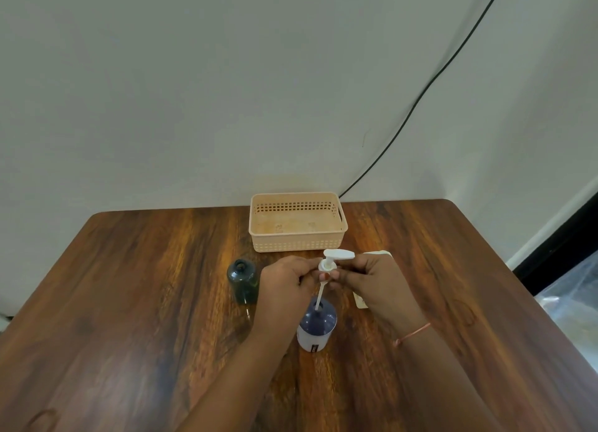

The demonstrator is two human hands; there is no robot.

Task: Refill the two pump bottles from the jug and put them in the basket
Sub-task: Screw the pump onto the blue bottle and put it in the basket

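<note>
A dark blue bottle with a white label (316, 326) stands upright at the middle of the wooden table (129, 302). Above it, my left hand (284, 281) and my right hand (377, 281) both hold a white pump head (336, 257). Its thin dip tube slants down, and its tip reaches the bottle's mouth. A dark green bottle (243, 281) without a pump stands open to the left of my left hand. The peach basket (297, 221) sits empty at the table's far edge. A white object (377, 253), mostly hidden behind my right hand, may be the jug.
A black cable (420, 95) runs down the wall to behind the basket. The table's right edge borders a dark frame and clear plastic (569, 289) on the floor.
</note>
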